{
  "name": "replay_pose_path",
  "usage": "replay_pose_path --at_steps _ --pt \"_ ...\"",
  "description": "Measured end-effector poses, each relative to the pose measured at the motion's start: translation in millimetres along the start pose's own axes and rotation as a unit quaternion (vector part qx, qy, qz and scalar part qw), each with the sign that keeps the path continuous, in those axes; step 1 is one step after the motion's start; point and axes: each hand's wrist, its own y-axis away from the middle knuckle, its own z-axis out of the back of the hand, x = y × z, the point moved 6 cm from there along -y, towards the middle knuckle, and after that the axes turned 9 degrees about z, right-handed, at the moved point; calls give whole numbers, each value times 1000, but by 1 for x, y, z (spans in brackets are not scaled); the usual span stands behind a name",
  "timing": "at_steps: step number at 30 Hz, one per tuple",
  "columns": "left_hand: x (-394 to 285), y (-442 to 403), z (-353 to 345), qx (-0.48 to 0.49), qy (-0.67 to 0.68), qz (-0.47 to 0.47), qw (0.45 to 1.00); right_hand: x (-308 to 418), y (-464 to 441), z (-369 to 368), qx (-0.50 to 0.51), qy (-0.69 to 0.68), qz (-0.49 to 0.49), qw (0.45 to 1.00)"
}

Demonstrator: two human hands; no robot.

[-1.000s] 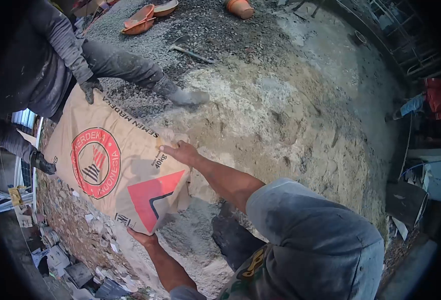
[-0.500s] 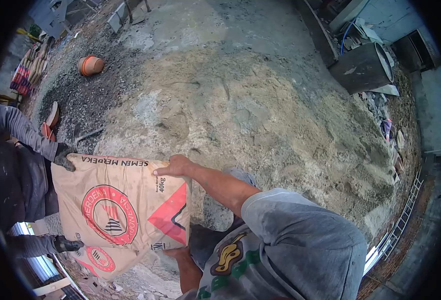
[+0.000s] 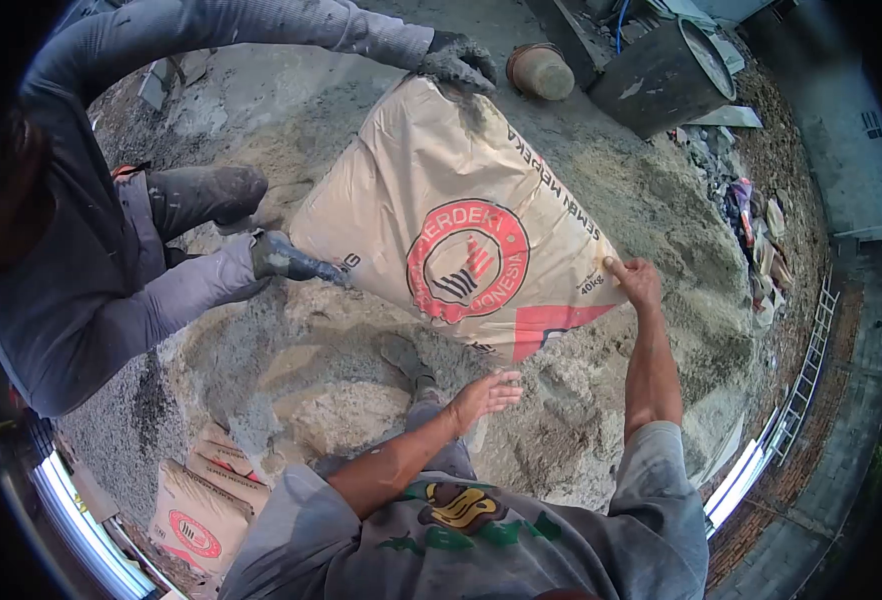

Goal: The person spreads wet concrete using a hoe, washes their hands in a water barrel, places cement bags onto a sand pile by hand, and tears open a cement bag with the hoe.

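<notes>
A brown paper cement bag (image 3: pixel 381 190) printed "Semen Merdeka" and "40kg" hangs tilted over the sandy heap. My right hand (image 3: pixel 639 282) grips its right corner, the thumb on the front face. Below the bag's lower corner, my left hand (image 3: pixel 486 397) is open with fingers stretched out, apart from the paper. A co-worker's gloved hand (image 3: pixel 459 62) holds the top corner. Their other gloved hand (image 3: pixel 299 260) is at the left corner.
More cement bags (image 3: pixel 201 515) lie at lower left. A heap of sand (image 3: pixel 601 400) spreads beneath. An orange-rimmed bucket (image 3: pixel 541 72) and a dark drum (image 3: pixel 666 78) stand at the back. Rubble (image 3: pixel 751 220) and a ladder (image 3: pixel 803 375) lie along the right side.
The cement bag has moved right, away from the stack, and turned. My left hand has come off its lower edge; my right hand still grips a corner. The co-worker has come closer with it.
</notes>
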Motion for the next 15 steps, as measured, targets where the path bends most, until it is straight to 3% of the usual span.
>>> replay_pose_path --at_steps 1,3,4,5,6,7,8,9,10,11,12,14,15 --pt "-42 -3 -29 35 -219 -87 971 -89 -11 10 -91 94 32 991" --pt "-125 13 -35 -101 -491 -125 856 -159 52 24 -81 243 -104 961" --pt "-135 8 -7 -145 -491 -83 855 -176 84 17 25 243 -133 961" --pt "-147 5 25 -191 -491 -45 849 -192 113 4 -11 223 -111 968" --pt "-161 20 40 -204 -568 -10 797 -229 127 -34 8 167 -80 983" --pt "-172 43 55 -230 -590 -9 774 -203 168 -46 -28 105 -121 987" --pt "-174 68 68 -258 -607 -3 752 -233 190 -97 -37 31 -133 990" --pt "-170 89 90 -291 -573 -4 766 -246 212 -149 20 20 -112 993" --pt "-163 105 121 -331 -533 -7 779 -241 247 -186 71 -132 -236 960" --pt "-153 123 148 -379 -484 -14 789 -218 277 -230 127 -271 -344 890" --pt "-140 132 163 -399 -483 -6 780 -183 297 -252 180 -279 -382 863" --pt "-122 169 160 -456 -474 27 753 -117 307 -288 303 -280 -377 829" --pt "-113 172 163 -449 -498 63 739 -83 291 -293 317 -283 -316 848"
